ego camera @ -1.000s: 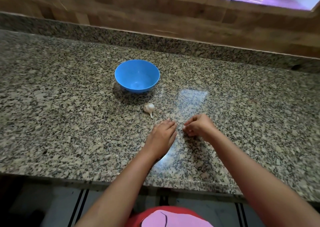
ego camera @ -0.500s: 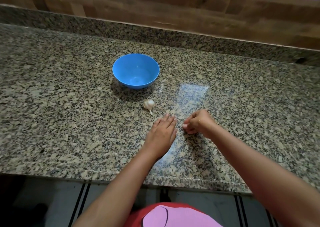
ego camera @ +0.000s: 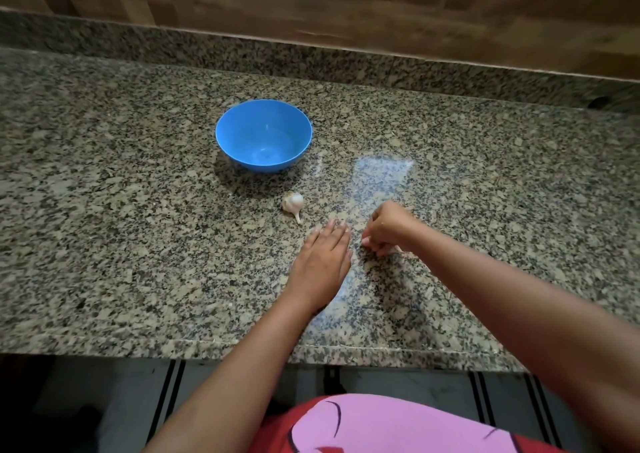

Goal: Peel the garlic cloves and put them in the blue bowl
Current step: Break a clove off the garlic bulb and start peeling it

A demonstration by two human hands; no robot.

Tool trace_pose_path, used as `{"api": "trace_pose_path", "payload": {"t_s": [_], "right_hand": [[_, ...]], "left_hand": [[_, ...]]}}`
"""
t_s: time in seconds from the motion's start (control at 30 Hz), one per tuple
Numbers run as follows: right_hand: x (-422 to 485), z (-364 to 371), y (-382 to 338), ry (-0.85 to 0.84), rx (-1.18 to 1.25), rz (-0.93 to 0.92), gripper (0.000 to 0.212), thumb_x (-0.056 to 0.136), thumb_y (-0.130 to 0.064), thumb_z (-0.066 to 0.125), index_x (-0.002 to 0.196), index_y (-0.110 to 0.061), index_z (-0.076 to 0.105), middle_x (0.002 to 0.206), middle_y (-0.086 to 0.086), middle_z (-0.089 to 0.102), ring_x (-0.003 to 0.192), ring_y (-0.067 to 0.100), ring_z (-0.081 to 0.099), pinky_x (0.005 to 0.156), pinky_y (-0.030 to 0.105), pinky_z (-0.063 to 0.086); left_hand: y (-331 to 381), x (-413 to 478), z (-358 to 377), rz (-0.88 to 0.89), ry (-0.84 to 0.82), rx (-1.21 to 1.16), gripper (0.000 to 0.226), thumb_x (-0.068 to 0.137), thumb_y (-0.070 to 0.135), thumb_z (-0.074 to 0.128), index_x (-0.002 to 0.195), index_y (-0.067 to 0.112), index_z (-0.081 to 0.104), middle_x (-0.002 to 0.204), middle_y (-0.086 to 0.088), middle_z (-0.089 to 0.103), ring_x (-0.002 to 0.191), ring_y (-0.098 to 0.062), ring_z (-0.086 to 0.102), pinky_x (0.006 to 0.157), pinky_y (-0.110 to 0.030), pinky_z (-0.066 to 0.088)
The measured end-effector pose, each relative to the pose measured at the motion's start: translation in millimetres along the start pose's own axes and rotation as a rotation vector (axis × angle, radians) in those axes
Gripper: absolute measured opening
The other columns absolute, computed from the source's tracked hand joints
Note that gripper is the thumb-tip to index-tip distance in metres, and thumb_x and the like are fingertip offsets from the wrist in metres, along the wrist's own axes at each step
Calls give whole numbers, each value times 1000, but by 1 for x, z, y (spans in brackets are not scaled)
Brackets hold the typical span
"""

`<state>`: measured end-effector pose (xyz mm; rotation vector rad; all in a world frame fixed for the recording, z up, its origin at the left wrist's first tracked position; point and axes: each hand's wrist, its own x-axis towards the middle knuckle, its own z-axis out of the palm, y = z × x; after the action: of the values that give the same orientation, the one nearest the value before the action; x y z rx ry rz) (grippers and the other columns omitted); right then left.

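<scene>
While left hand (ego camera: 323, 257) lies flat, garlic (ego camera: 293, 203) just beyond, right hand (ego camera: 388, 229) curled, contents unclear.

The bowl (ego camera: 264, 136) is plain blue, the garlic (ego camera: 293, 203) white, the table (ego camera: 121, 231) speckled grey, beige and black.

Empty blue bowl (ego camera: 264, 135) upright on counter, 1 unpeeled garlic bulb (ego camera: 293, 203) lying just in front

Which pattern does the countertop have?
The countertop is speckled granite, with beige, grey and black flecks; the head view shows it.
</scene>
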<state>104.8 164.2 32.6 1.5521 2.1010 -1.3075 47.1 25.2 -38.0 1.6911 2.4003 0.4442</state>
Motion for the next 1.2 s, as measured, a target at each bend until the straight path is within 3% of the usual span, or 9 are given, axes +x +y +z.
{"api": "trace_pose_path", "payload": {"t_s": [0.1,0.2,0.27,0.37,0.5,0.7,0.9,1.07,1.2], "right_hand": [[-11,-5,15,-115,282,0,11,86,2,57,95,7,60,84,15,64,70,20,62,69,29,56],[-22,-10,34,-283,792,23,14,87,7,49,96,7,59,88,17,61,77,23,61,79,36,55],[-26,-5,40,-319,936,-4,14,87,7,50,95,6,60,87,16,62,78,22,61,79,32,54],[-32,7,42,-340,1014,-54,12,83,6,55,92,6,63,84,15,66,72,19,64,74,29,56],[-38,12,40,-331,932,-115,12,75,1,63,86,7,62,80,14,65,65,19,63,65,28,58],[-45,-1,25,-376,572,-196,11,89,-4,54,90,5,59,69,9,59,57,15,56,53,23,52],[-50,9,17,-203,416,-349,9,89,-8,57,87,1,57,66,4,55,56,12,49,54,21,44],[-59,14,12,-41,111,-460,15,93,-17,53,89,-5,62,65,-1,53,57,11,43,53,20,38],[-59,9,8,-181,379,-411,17,93,-11,53,80,-2,59,61,1,51,52,11,43,50,21,37]], "left_hand": [[-2,1,1,3,25,-97,47,102,35,25,147,20,25,155,6,19,145,-8,7,114,-25,-3],[1,6,-10,-137,60,-549,37,99,30,40,133,19,49,137,5,49,132,-13,38,110,-27,26],[4,10,-22,-192,24,-816,25,98,25,45,116,17,60,112,3,60,105,-12,55,89,-23,46],[8,9,-35,-221,-76,-1003,17,98,26,43,90,22,57,87,4,62,77,-9,58,68,-25,50],[7,5,-43,-166,-146,-930,19,100,29,37,86,22,48,77,4,53,67,-8,48,63,-26,42],[12,4,-50,-131,-54,-722,20,102,26,34,87,16,43,76,5,47,68,-9,44,63,-25,39],[10,5,-64,-352,-288,-1282,27,102,32,31,90,13,47,65,3,39,51,-7,40,54,-23,46],[7,7,-71,-372,-361,-1464,28,101,31,32,97,9,48,62,3,34,50,-8,34,47,-20,46],[6,9,-72,-277,-241,-1357,22,101,26,34,91,10,46,65,0,35,51,-7,39,51,-22,50]]}}
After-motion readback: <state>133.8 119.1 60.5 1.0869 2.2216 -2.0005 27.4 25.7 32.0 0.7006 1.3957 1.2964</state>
